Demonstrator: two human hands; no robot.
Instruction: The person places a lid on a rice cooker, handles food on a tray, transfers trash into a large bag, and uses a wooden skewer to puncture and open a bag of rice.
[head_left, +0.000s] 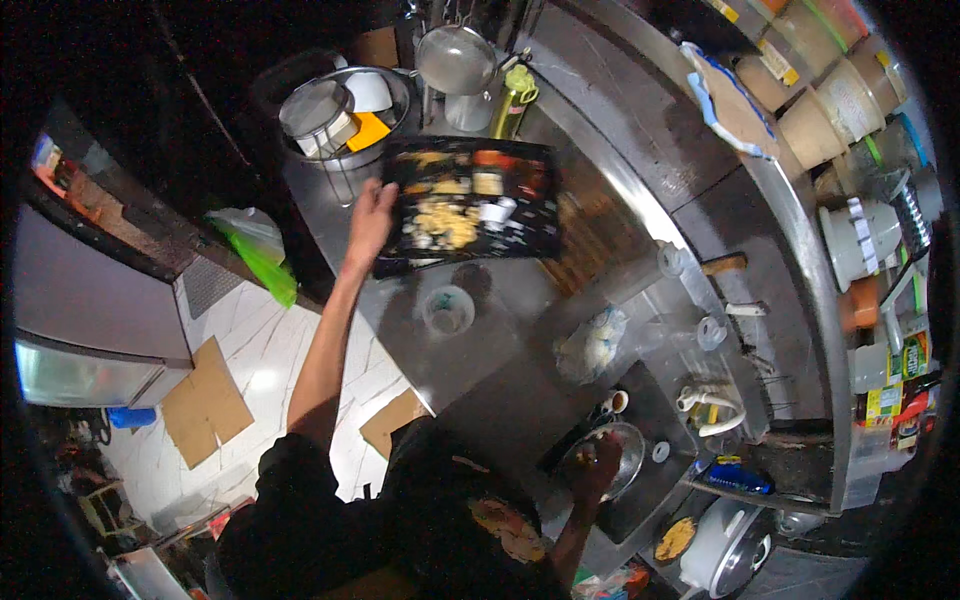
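My left hand (372, 217) grips the left edge of a black rectangular tray or panel (551, 244). Motion blurs its yellow, red and white patches, so I cannot tell whether they are food or a printed picture. A translucent round container (448, 309) stands on the steel counter below it. Lower right, my right hand (598, 461) is in shadow over a round metal bowl or strainer (634, 454). Whether its fingers hold anything is hidden. Beside that bowl is a small light-rimmed cup (616, 402), and a clear plastic bag with pale contents (600, 341) lies farther up.
At the back stand a steel basin (401, 127) of dishes, a hanging mesh strainer (456, 60) and a green bottle (516, 101). A slatted wooden board (604, 232) lies right of the tray. Tubs (847, 105) line the right shelf; a white rice cooker (720, 547) stands below.
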